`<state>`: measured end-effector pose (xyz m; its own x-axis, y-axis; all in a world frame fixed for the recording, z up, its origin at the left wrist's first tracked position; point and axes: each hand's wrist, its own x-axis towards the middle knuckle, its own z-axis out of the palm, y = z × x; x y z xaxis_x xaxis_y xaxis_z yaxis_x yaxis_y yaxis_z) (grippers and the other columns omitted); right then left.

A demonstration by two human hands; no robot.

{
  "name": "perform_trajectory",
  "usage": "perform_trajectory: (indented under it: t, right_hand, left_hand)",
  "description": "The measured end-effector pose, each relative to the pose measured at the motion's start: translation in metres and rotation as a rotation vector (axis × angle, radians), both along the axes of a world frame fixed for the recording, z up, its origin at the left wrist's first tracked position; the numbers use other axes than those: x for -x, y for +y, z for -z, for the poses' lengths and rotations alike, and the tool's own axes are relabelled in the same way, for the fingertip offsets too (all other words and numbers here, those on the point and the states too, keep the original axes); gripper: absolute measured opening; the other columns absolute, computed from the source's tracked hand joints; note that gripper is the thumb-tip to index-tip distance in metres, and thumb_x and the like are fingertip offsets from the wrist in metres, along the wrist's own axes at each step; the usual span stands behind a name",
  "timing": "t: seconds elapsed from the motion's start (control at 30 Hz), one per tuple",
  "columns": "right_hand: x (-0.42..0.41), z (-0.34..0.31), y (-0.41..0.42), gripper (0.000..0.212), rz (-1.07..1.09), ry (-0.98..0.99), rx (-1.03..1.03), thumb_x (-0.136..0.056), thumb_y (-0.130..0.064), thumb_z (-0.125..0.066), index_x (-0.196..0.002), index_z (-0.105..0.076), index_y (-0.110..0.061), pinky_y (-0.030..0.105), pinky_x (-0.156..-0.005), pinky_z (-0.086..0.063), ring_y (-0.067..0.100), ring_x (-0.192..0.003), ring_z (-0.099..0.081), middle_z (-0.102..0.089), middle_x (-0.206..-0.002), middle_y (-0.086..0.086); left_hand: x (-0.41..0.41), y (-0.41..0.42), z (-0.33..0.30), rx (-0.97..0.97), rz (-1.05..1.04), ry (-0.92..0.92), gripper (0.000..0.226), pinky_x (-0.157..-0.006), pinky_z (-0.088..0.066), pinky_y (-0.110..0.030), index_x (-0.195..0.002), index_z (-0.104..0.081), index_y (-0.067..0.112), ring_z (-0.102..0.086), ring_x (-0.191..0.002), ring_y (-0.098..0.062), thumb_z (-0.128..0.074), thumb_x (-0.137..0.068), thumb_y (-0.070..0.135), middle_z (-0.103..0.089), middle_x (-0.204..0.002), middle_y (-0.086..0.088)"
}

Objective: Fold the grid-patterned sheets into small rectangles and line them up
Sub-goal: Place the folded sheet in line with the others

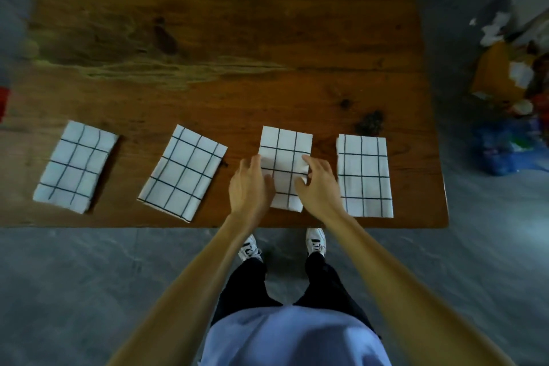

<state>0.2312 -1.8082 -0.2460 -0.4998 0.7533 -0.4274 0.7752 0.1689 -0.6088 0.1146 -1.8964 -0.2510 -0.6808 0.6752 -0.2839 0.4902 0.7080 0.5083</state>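
Several white sheets with a dark grid lie folded into small rectangles in a row along the near edge of the wooden table [225,38]. The far-left sheet [75,165] and the one beside it [182,171] lie tilted. The far-right sheet [364,175] lies straight. My left hand [249,187] grips the left edge of the third sheet [285,154], and my right hand [319,184] pinches its right edge. Both hands cover that sheet's sides and part of its lower half.
The table's near edge runs just below the sheets, its right edge just past the far-right sheet. A red object [3,104] sits at the far left. Boxes, bags and clutter [511,92] lie on the grey floor to the right. My feet stand below the table edge.
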Motion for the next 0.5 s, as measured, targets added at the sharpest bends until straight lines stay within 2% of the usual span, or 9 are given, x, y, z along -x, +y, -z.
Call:
perform_trajectory:
  t: [0.07, 0.13, 0.37, 0.43, 0.5]
  right_hand:
    - [0.005, -0.001, -0.004, 0.056, 0.009, -0.022, -0.019, -0.094, -0.023, -0.058, -0.145, -0.037, -0.024, 0.03, -0.093, -0.05, 0.016, -0.122, -0.048, -0.035, -0.148, 0.002]
    - [0.008, -0.002, -0.009, 0.056, 0.008, -0.043, -0.038, -0.094, -0.022, -0.057, -0.145, -0.036, -0.024, 0.035, -0.095, -0.051, 0.018, -0.124, -0.046, -0.034, -0.148, 0.001]
    - [0.002, 0.002, -0.012, 0.051, -0.046, -0.071, -0.108, -0.095, -0.02, -0.056, -0.144, -0.039, -0.018, 0.02, -0.088, -0.035, 0.017, -0.128, -0.038, -0.036, -0.145, 0.0]
    - [0.001, 0.003, -0.014, 0.05, -0.032, -0.061, -0.114, -0.095, -0.019, -0.055, -0.143, -0.041, -0.016, 0.02, -0.086, -0.036, 0.018, -0.126, -0.04, -0.037, -0.143, 0.001]
    - [0.002, 0.004, -0.018, 0.049, -0.003, -0.049, -0.11, -0.094, -0.018, -0.056, -0.141, -0.042, -0.016, 0.022, -0.082, -0.043, 0.018, -0.12, -0.045, -0.038, -0.14, 0.001]
  left_hand:
    - [0.005, -0.002, -0.001, 0.001, 0.02, -0.02, 0.033, -0.071, -0.042, -0.023, -0.126, -0.048, 0.017, -0.057, -0.099, -0.016, -0.053, -0.093, 0.022, -0.056, -0.121, -0.005]
    - [0.009, -0.003, -0.001, 0.014, 0.052, -0.022, 0.033, -0.069, -0.04, -0.022, -0.126, -0.049, 0.018, -0.059, -0.098, -0.015, -0.054, -0.094, 0.023, -0.059, -0.118, -0.003]
    - [0.01, -0.002, 0.004, 0.031, 0.141, 0.008, 0.024, -0.07, -0.047, -0.027, -0.114, -0.055, 0.017, -0.061, -0.092, -0.017, -0.057, -0.092, 0.025, -0.062, -0.108, -0.001]
    - [0.009, -0.002, 0.001, 0.035, 0.14, 0.013, 0.023, -0.07, -0.048, -0.028, -0.114, -0.055, 0.017, -0.06, -0.091, -0.017, -0.056, -0.092, 0.024, -0.062, -0.108, -0.001]
    - [0.012, -0.004, -0.003, 0.033, 0.121, 0.034, 0.022, -0.068, -0.047, -0.027, -0.114, -0.056, 0.017, -0.059, -0.091, -0.017, -0.055, -0.093, 0.023, -0.061, -0.109, -0.002]
